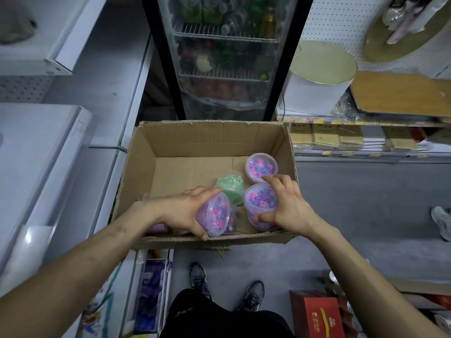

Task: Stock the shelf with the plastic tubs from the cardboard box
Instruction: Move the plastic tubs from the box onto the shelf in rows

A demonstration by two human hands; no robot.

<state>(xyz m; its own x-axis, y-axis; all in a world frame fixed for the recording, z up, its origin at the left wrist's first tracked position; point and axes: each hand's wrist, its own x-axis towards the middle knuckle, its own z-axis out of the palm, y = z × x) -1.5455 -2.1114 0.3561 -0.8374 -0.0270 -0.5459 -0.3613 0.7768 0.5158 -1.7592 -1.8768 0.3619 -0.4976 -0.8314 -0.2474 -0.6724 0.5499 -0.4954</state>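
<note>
An open cardboard box [195,142] stands on the floor in front of me. Inside it, my left hand [180,211] grips a tilted clear tub of pink and blue beads [216,217] at the near wall. Beneath that tub a second purple tub [231,222] is partly hidden. My right hand [288,203] is closed around another pink-and-blue tub [260,200] at the near right corner. A third such tub [261,166] stands upright behind it. A green tub [230,187] lies tilted in the middle.
White empty shelves [36,147] run along the left. A glass-door fridge [224,57] stands behind the box. Stocked shelves [366,140] are on the right, a red carton [317,315] near my right. My shoes [227,286] are below, another person's shoe [441,222] at far right.
</note>
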